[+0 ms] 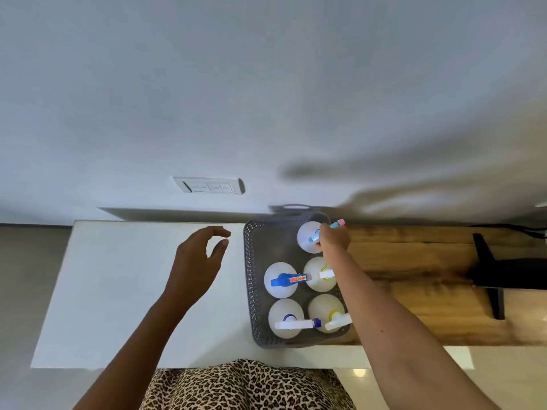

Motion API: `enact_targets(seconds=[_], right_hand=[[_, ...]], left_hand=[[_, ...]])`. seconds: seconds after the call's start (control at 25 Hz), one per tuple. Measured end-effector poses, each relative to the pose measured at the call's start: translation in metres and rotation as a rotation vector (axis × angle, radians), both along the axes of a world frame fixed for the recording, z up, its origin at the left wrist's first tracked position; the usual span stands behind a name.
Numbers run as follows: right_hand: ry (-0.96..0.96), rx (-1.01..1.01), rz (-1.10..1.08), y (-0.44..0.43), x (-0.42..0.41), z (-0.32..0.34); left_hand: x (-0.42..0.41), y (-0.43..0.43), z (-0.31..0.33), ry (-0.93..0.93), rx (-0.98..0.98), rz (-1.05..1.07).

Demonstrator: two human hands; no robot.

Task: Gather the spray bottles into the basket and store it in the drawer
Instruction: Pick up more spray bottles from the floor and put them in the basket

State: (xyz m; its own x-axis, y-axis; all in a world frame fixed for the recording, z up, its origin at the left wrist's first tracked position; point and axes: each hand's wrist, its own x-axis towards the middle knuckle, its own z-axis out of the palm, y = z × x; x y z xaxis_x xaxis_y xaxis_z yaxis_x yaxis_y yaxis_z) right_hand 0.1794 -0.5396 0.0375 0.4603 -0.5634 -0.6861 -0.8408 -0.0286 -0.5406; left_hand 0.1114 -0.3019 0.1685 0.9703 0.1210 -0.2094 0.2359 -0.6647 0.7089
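A grey perforated basket (251,279) stands on the white counter (124,291), holding several white spray bottles seen from above. My right hand (333,238) grips the light-blue and pink trigger head of a bottle (306,236) at the basket's far right corner. Nearer me stand a bottle with a blue trigger (279,280), a yellow-collared one (318,275), one with a white trigger and blue nozzle (285,318), and another yellow-collared one (327,313). My left hand (196,255) hovers over the counter left of the basket, fingers loosely curled, holding nothing. No drawer is visible.
A wooden top (429,276) adjoins the counter on the right, carrying a black stand (488,276) with cables behind. A white switch plate (208,184) sits on the wall behind. Leopard-print clothing (245,386) fills the bottom edge.
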Motion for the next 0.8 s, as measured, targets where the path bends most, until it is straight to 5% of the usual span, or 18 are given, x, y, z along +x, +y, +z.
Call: enact_targets(seconds=[0.48,0.8], right_hand=[[-0.046,0.05,0.012,-0.005,-0.001,0.005],[-0.326,-0.037,-0.081,-0.038,-0.074,0.073]], left_hand=[[-0.004,-0.003,-0.002,0.009,0.006,-0.033],[-0.003,-0.035,0.015,-0.069,-0.05,-0.339]])
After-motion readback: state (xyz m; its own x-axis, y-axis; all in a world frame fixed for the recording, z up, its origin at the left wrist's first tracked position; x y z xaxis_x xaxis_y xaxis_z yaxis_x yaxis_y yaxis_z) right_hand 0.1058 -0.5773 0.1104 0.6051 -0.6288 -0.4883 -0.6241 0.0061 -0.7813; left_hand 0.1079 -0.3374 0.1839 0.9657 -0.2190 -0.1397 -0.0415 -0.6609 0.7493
